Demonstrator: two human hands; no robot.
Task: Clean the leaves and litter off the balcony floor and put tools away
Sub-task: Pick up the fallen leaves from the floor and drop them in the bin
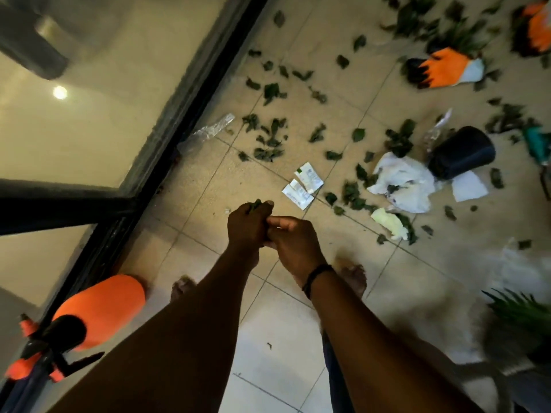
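Note:
Both my hands meet above the tiled balcony floor (208,186). My left hand (246,226) is closed around a small bunch of green leaves (255,205) that pokes out at its top. My right hand (293,242) touches the left one, fingers curled; whether it holds anything is hidden. Several loose green leaves (269,135) lie scattered over the tiles ahead. Litter lies among them: white paper packets (302,186), crumpled white paper (402,186), a clear plastic wrapper (208,131) and a pale yellow scrap (389,223).
A glass door with a black frame (167,138) runs along the left. An orange spray bottle (89,314) lies by it. Orange-and-black gloves (444,68), a tipped black pot (460,152), a green-handled tool (536,144) and a potted plant (518,317) sit right. My bare feet (353,278) stand below.

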